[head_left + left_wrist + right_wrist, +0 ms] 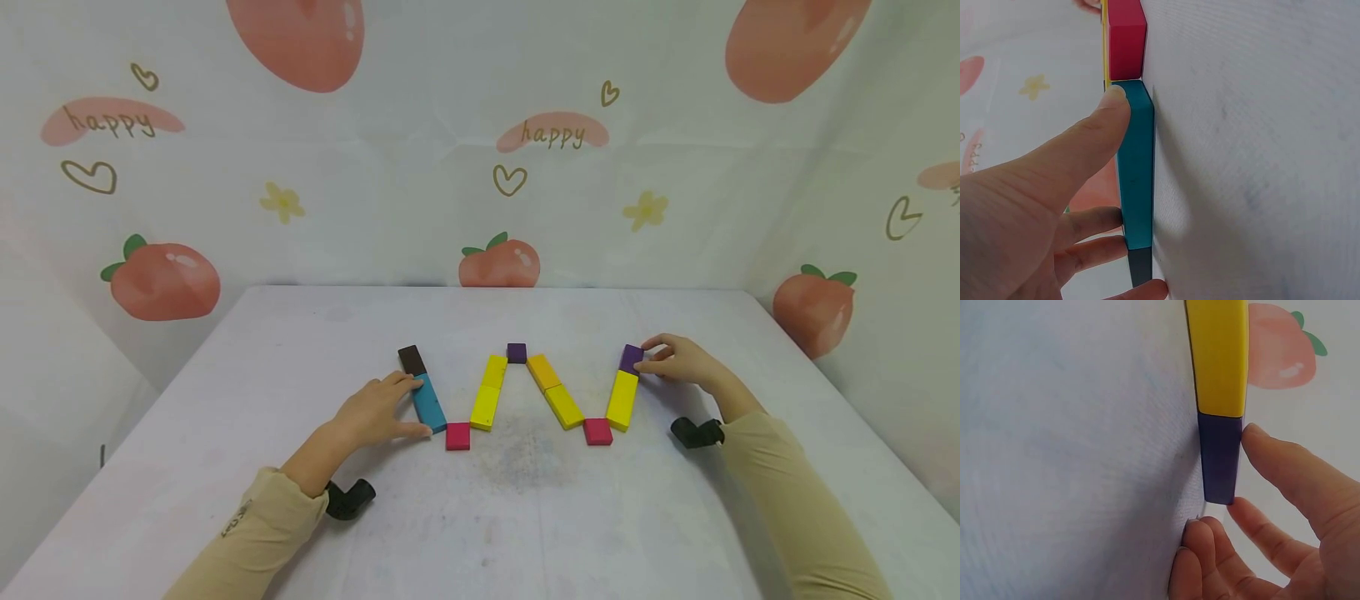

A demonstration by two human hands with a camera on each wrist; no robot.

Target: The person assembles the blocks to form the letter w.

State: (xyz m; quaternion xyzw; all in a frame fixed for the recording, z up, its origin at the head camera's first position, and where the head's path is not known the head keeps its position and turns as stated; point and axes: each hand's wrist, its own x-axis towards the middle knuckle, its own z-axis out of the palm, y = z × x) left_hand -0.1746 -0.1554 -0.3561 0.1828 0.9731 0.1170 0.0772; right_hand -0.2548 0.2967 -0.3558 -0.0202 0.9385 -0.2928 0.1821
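Flat coloured blocks form a zigzag on the table. My left hand spreads along the blue block, its thumb touching the end beside a red block and its fingers near the dark brown block. At the other end of the zigzag, my right hand touches a purple block. Its thumb lies at the block's side, with the index fingertip at the far-end corner. This purple block meets a yellow block. Neither hand wraps round a block.
Between the hands stand several yellow blocks, an orange block, a dark purple square block and a second red block. A black device sits on each wrist. Behind the white table hangs a cloth printed with peaches.
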